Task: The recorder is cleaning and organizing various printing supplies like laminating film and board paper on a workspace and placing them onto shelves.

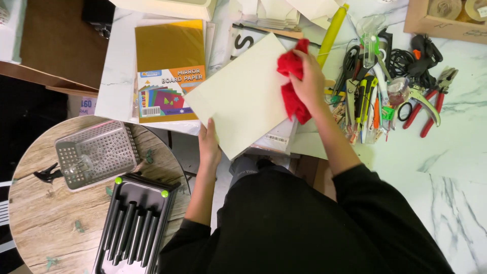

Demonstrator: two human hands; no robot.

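A pale cream sheet of board (238, 96) lies tilted over the edge of the marbled white table (456, 147). My left hand (208, 145) grips its lower left corner. My right hand (308, 81) presses a crumpled red cloth (291, 81) against the sheet's right edge. The cloth hangs below my fingers and partly covers the board's right corner.
A pack of gold mirror paper (167, 71) lies left of the sheet. Pliers, scissors, cutters and a yellow tube (332, 30) crowd the table on the right. On a round wooden table (35, 213) at lower left stand a metal mesh basket (96, 153) and a black tray (134, 223).
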